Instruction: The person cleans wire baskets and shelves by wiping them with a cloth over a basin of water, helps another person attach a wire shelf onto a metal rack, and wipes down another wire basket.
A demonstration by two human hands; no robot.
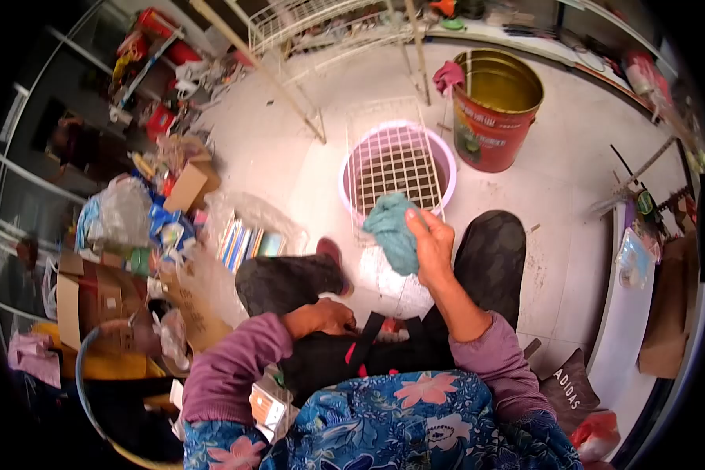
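1. Both hands are in front of the body; the left hand (329, 316) is low, near the left knee, with fingers curled inward. I cannot tell if it holds something.
2. Right hand (434, 241) is more forward and holds a bunched teal cloth (394, 235), with the thumb lying along its upper side.
3. At the far left, an opened cardboard box (69, 301) stands among many mixed goods.
4. Next comes a clear plastic bag (286, 223) around some books (247, 241), on the floor beside the left leg.
5. At the middle, a light purple basin (451, 163) stands on the floor, and something dark shows inside it.
6. Across this basin is a white wire rack (394, 163). The teal cloth is in front of its near end; whether they touch, I cannot tell.
7. To the right, just behind the basin, a red bucket (493, 133) stands upright, with a pink cloth (448, 77) at the left side of its rim.
8. Farther right, near the right sleeve, lies a dark cushion (568, 388) bearing the letters "ADIDAS".
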